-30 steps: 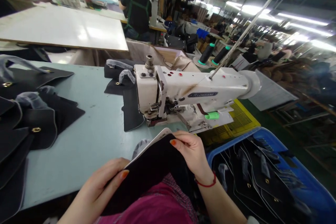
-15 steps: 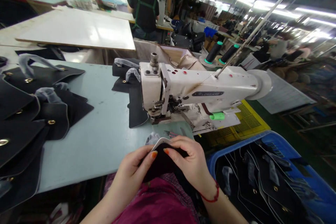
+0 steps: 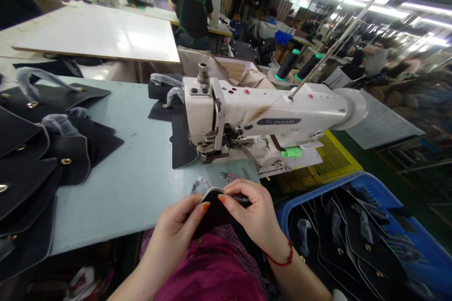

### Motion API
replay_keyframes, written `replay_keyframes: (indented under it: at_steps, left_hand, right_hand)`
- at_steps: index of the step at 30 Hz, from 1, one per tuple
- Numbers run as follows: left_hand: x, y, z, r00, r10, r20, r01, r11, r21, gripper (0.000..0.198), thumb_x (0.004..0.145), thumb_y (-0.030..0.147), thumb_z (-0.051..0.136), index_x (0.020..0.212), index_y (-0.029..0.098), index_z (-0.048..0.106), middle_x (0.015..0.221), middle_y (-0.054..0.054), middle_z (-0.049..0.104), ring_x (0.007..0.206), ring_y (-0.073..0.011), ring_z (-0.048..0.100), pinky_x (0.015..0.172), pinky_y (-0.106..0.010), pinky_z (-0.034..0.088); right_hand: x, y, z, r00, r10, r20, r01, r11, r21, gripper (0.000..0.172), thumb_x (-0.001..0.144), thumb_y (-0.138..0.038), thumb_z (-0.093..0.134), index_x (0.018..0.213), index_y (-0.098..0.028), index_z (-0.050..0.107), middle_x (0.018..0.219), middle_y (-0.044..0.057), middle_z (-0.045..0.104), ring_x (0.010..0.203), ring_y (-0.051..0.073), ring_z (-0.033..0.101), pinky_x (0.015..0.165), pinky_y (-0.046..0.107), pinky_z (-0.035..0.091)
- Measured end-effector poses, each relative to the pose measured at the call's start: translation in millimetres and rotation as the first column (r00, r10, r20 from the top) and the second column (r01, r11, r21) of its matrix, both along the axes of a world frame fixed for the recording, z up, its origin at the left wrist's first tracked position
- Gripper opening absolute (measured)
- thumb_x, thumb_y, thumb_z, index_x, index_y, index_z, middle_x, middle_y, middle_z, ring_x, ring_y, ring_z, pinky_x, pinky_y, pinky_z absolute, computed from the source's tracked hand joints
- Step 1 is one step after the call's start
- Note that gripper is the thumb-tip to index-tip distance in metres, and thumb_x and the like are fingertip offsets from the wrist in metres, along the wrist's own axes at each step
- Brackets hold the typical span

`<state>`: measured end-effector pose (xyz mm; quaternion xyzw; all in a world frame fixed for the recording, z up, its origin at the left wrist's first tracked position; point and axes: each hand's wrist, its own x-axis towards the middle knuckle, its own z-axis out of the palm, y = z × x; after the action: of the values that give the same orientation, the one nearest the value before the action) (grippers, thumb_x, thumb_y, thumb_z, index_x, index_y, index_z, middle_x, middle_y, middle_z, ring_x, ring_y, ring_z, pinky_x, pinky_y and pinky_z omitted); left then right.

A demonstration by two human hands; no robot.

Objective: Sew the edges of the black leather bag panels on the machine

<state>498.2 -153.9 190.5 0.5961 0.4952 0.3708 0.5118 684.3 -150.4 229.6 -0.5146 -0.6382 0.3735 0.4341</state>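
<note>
Between both hands, close to my lap, is a black bag panel with a pale curved edge. My left hand pinches its left side between thumb and fingers. On the other side my right hand grips the edge, thumb on the near face. Part of the panel is hidden by the hands. Just beyond lie a clear plastic-wrapped piece and small thread snips on the table. The white sewing machine stands behind, with another black panel lying left of its needle area.
Black bag pieces with wrapped handles pile up on the table's left. At right, a blue crate holds several more, near a yellow crate. Two black thread cones stand behind the machine. A person sits farther back.
The held panel has turned slightly, and less of its pale face shows along the top edge. Both hands keep their pinch. The whole view has shifted a little.
</note>
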Motion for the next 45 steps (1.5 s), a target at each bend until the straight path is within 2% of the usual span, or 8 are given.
replay_keyframes:
  at_steps: [9, 16, 29, 32, 34, 35, 39, 45]
  left_hand:
    - [3, 0, 6.4, 0.999, 0.023, 0.034, -0.024, 0.999, 0.032, 0.028, 0.091, 0.042, 0.056, 0.09, 0.018, 0.072, 0.08, -0.003, 0.073, 0.069, -0.016, 0.066, 0.063, -0.022, 0.053]
    - [6, 6, 10.5, 0.998, 0.061, 0.035, -0.066, 0.986, 0.155, 0.018, 0.091, 0.033, 0.059, 0.086, 0.02, 0.072, 0.084, -0.002, 0.072, 0.075, -0.0145, 0.065, 0.069, -0.02, 0.051]
    - [5, 5, 13.6, 0.998, 0.053, -0.019, -0.044, 0.943, 0.329, 0.014, 0.093, 0.022, 0.056, 0.086, 0.02, 0.068, 0.078, -0.001, 0.069, 0.069, -0.0126, 0.063, 0.064, -0.019, 0.049]
    - [4, 4, 13.9, 0.997, 0.066, -0.025, -0.053, 0.932, 0.357, 0.014, 0.093, 0.019, 0.055, 0.088, 0.019, 0.067, 0.08, -0.001, 0.069, 0.071, -0.0121, 0.064, 0.065, -0.019, 0.049]
    - [3, 4, 14.1, 0.998, 0.06, -0.022, -0.047, 0.926, 0.375, 0.013, 0.093, 0.017, 0.054, 0.088, 0.019, 0.066, 0.08, -0.001, 0.069, 0.072, -0.0117, 0.064, 0.066, -0.019, 0.049]
    - [3, 4, 14.0, 0.998, 0.053, -0.02, -0.041, 0.923, 0.384, 0.013, 0.093, 0.016, 0.054, 0.087, 0.019, 0.066, 0.08, 0.0, 0.068, 0.072, -0.0115, 0.064, 0.066, -0.019, 0.05]
    - [3, 3, 13.0, 0.999, 0.034, -0.011, -0.027, 0.923, 0.385, 0.013, 0.093, 0.015, 0.054, 0.088, 0.02, 0.065, 0.08, 0.0, 0.067, 0.073, -0.0108, 0.064, 0.068, -0.018, 0.049]
    - [1, 5, 12.5, 1.0, -0.01, 0.02, 0.003, 0.948, 0.319, 0.014, 0.095, 0.019, 0.053, 0.089, 0.02, 0.065, 0.081, 0.0, 0.068, 0.075, -0.0113, 0.063, 0.069, -0.019, 0.049]
  right_hand:
    - [-5, 1, 1.8, 1.0, -0.003, -0.008, 0.003, 0.998, 0.057, 0.014, 0.084, -0.015, 0.064, 0.071, -0.019, 0.065, 0.075, 0.002, 0.069, 0.071, 0.015, 0.065, 0.072, 0.027, 0.052]
    - [-7, 0, 1.5, 1.0, 0.005, 0.009, -0.006, 0.997, 0.079, 0.013, 0.084, -0.013, 0.064, 0.072, -0.019, 0.065, 0.076, 0.001, 0.068, 0.072, 0.014, 0.064, 0.068, 0.025, 0.05]
    - [-10, -4, 0.1, 0.997, 0.001, 0.072, -0.007, 0.997, 0.077, 0.013, 0.088, -0.017, 0.063, 0.075, -0.019, 0.064, 0.077, 0.0, 0.068, 0.072, 0.012, 0.064, 0.068, 0.022, 0.048]
    - [-11, -5, -2.0, 0.996, -0.023, 0.083, 0.017, 0.998, 0.064, 0.005, 0.089, -0.02, 0.064, 0.094, -0.02, 0.066, 0.079, -0.001, 0.069, 0.072, 0.012, 0.064, 0.067, 0.022, 0.049]
    - [-11, -5, -3.1, 0.996, -0.005, 0.088, -0.001, 0.997, 0.074, 0.021, 0.09, -0.023, 0.064, 0.111, -0.021, 0.064, 0.084, 0.0, 0.071, 0.075, 0.013, 0.065, 0.069, 0.022, 0.05]
    - [-11, -4, -3.4, 0.995, 0.024, 0.098, -0.032, 0.996, 0.086, 0.022, 0.092, -0.024, 0.063, 0.114, -0.021, 0.064, 0.087, 0.001, 0.072, 0.077, 0.013, 0.066, 0.071, 0.023, 0.05]
    - [-14, -2, -4.0, 0.983, 0.105, 0.149, -0.128, 0.979, 0.157, 0.013, 0.096, -0.023, 0.058, 0.097, -0.02, 0.071, 0.087, 0.003, 0.072, 0.079, 0.014, 0.065, 0.073, 0.024, 0.049]
    - [-16, -3, -7.9, 0.989, 0.083, 0.121, -0.112, 0.959, 0.26, 0.013, 0.093, -0.015, 0.058, 0.098, -0.017, 0.07, 0.086, 0.004, 0.071, 0.076, 0.014, 0.064, 0.071, 0.025, 0.048]
